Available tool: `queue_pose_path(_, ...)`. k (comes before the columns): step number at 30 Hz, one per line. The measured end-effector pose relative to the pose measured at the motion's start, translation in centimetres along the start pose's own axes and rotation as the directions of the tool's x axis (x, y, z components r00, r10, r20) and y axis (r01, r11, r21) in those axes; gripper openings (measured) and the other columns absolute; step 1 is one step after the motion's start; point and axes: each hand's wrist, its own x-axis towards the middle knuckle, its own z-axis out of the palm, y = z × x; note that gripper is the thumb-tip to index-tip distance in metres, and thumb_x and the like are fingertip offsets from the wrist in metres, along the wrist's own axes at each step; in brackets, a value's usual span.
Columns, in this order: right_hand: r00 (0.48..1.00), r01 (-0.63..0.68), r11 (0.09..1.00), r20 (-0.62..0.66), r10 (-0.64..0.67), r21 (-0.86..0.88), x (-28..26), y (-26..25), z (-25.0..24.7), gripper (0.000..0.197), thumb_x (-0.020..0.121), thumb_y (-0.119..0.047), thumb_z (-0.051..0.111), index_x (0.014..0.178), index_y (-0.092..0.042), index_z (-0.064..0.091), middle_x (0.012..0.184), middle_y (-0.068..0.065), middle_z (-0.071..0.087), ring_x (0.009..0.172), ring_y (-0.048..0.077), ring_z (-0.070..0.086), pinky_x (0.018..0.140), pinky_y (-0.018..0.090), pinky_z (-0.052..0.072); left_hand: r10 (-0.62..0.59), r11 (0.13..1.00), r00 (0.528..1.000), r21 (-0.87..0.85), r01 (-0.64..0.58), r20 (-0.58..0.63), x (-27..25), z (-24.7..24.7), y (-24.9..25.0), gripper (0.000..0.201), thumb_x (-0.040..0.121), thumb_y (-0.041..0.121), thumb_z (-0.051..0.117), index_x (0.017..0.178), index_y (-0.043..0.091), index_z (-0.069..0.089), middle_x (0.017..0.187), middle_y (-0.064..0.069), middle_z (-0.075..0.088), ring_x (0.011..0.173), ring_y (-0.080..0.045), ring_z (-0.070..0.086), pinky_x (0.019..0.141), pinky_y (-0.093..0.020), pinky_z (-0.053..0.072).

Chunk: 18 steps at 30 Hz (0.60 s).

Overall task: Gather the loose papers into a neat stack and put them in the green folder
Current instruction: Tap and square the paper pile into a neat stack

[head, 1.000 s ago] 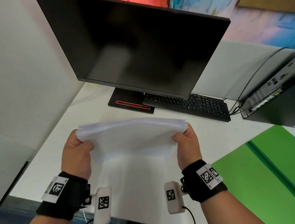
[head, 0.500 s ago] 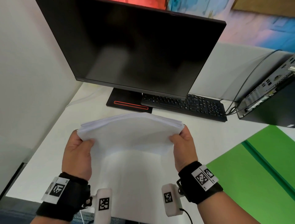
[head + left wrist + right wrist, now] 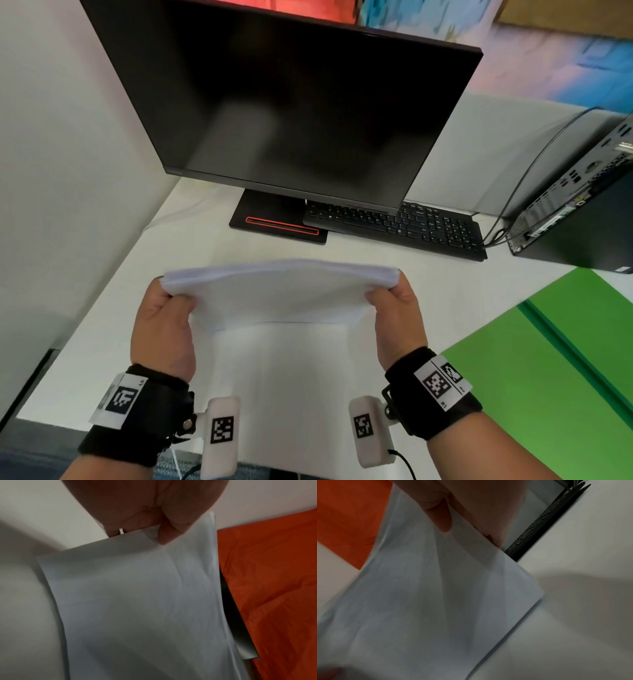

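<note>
A stack of white papers (image 3: 281, 294) is held upright over the white desk, its lower edge about at the desk top. My left hand (image 3: 164, 308) pinches its left side and my right hand (image 3: 394, 301) pinches its right side, thumbs towards me. The top edge bows upward between the hands. In the left wrist view the papers (image 3: 137, 601) hang below the thumb and fingers of my left hand (image 3: 154, 524). The right wrist view shows the same papers (image 3: 428, 601) under my right hand (image 3: 465, 516). The green folder (image 3: 534, 377) lies open on the desk to the right.
A black monitor (image 3: 291, 113) stands behind the papers on its base (image 3: 274, 219). A black keyboard (image 3: 397, 226) lies half under it. A desktop computer case (image 3: 582, 212) with cables sits at the far right. A white partition wall (image 3: 68, 171) closes the left side.
The stack has dropped a little towards the desk, both hands keeping their hold. Its sheets look more even along the top edge than a second ago.
</note>
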Motion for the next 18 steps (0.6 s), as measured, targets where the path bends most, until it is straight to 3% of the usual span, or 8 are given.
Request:
queue_pose_path(1, 1.000, -0.014, 1.000, 0.000, 0.014, -0.005, 0.1, 0.0, 0.0, 0.039, 0.079, 0.009, 0.045, 0.093, -0.021, 0.066, 0.090, -0.010, 0.069, 0.084, 0.005, 0.058, 0.074, 0.023, 0.044, -0.018, 1.000, 1.000, 0.000, 0.018, 0.009, 0.1, -0.1, -0.1, 0.035, 0.080, -0.003, 0.046, 0.096, 0.017, 0.071, 0.089, 0.010, 0.069, 0.087, -0.005, 0.063, 0.082, -0.022, 0.047)
queue_pose_path(4, 0.997, -0.078, 0.997, 0.013, 0.078, 0.002, 0.4, 0.1, 0.1, 0.053, 0.080, 0.013, 0.043, 0.110, -0.027, 0.062, 0.120, 0.003, 0.065, 0.104, 0.011, 0.058, 0.081, 0.023, 0.041, -0.049, 0.998, 0.999, 0.036, 0.048, 0.017, 0.3, 0.0, -0.5, 0.043, 0.084, -0.015, 0.042, 0.118, -0.001, 0.065, 0.099, 0.016, 0.072, 0.090, 0.012, 0.065, 0.080, -0.004, 0.048)
queue_pose_path(7, 0.995, -0.095, 0.995, 0.038, 0.095, 0.022, 0.2, -0.2, 0.4, 0.060, 0.067, -0.002, 0.047, 0.120, -0.029, 0.059, 0.127, 0.001, 0.061, 0.111, 0.002, 0.055, 0.084, 0.021, 0.041, -0.067, 0.998, 0.997, 0.015, 0.067, 0.029, 0.3, 0.4, -0.7, 0.049, 0.083, -0.018, 0.039, 0.123, -0.002, 0.063, 0.112, 0.003, 0.069, 0.102, -0.001, 0.063, 0.086, -0.010, 0.046)
queue_pose_path(9, 0.995, -0.098, 0.995, 0.023, 0.098, 0.013, 0.2, -0.3, 0.4, 0.060, 0.070, -0.002, 0.047, 0.123, -0.028, 0.058, 0.131, 0.001, 0.060, 0.114, 0.002, 0.054, 0.085, 0.020, 0.040, -0.069, 0.997, 0.997, 0.022, 0.068, 0.030, 0.3, 0.6, -0.7, 0.049, 0.083, -0.015, 0.041, 0.121, 0.001, 0.065, 0.117, 0.000, 0.069, 0.110, -0.011, 0.061, 0.089, -0.016, 0.045)
queue_pose_path(10, 0.995, -0.097, 0.995, 0.018, 0.097, 0.008, 0.3, -0.2, 0.3, 0.058, 0.074, 0.001, 0.047, 0.124, -0.027, 0.058, 0.133, 0.003, 0.059, 0.117, 0.005, 0.053, 0.086, 0.020, 0.040, -0.066, 0.998, 0.997, 0.027, 0.065, 0.029, 0.3, 0.7, -0.5, 0.047, 0.083, -0.014, 0.043, 0.120, 0.003, 0.066, 0.116, 0.000, 0.069, 0.109, -0.009, 0.061, 0.088, -0.014, 0.045)
queue_pose_path(13, 0.994, -0.103, 0.994, 0.031, 0.104, -0.024, 0.4, -0.1, 0.3, 0.059, 0.084, 0.012, 0.043, 0.128, -0.026, 0.056, 0.138, 0.004, 0.058, 0.117, 0.006, 0.053, 0.087, 0.020, 0.040, -0.045, 0.998, 0.998, 0.043, 0.044, 0.032, 0.0, 0.9, 0.1, 0.042, 0.086, -0.012, 0.046, 0.117, 0.007, 0.068, 0.111, 0.005, 0.069, 0.089, 0.014, 0.062, 0.080, -0.002, 0.045)
queue_pose_path(15, 0.994, -0.101, 0.994, 0.029, 0.102, -0.040, 0.4, -0.1, 0.4, 0.061, 0.084, 0.010, 0.043, 0.131, -0.027, 0.055, 0.140, 0.002, 0.057, 0.118, 0.007, 0.053, 0.086, 0.020, 0.040, -0.036, 0.999, 0.999, 0.004, 0.036, 0.028, 0.0, 1.0, 0.1, 0.046, 0.085, -0.012, 0.047, 0.113, 0.017, 0.069, 0.119, 0.002, 0.069, 0.094, 0.011, 0.062, 0.089, -0.012, 0.045)
queue_pose_path(18, 0.996, -0.083, 0.996, 0.022, 0.084, -0.043, 0.4, -0.2, 0.5, 0.072, 0.070, -0.006, 0.046, 0.137, -0.028, 0.052, 0.142, -0.002, 0.055, 0.128, 0.011, 0.049, 0.087, 0.020, 0.040, -0.023, 1.000, 0.999, -0.012, 0.023, 0.033, 0.0, 0.9, 0.0, 0.056, 0.085, -0.014, 0.043, 0.112, 0.029, 0.066, 0.129, 0.003, 0.066, 0.111, -0.004, 0.059, 0.099, -0.028, 0.042)
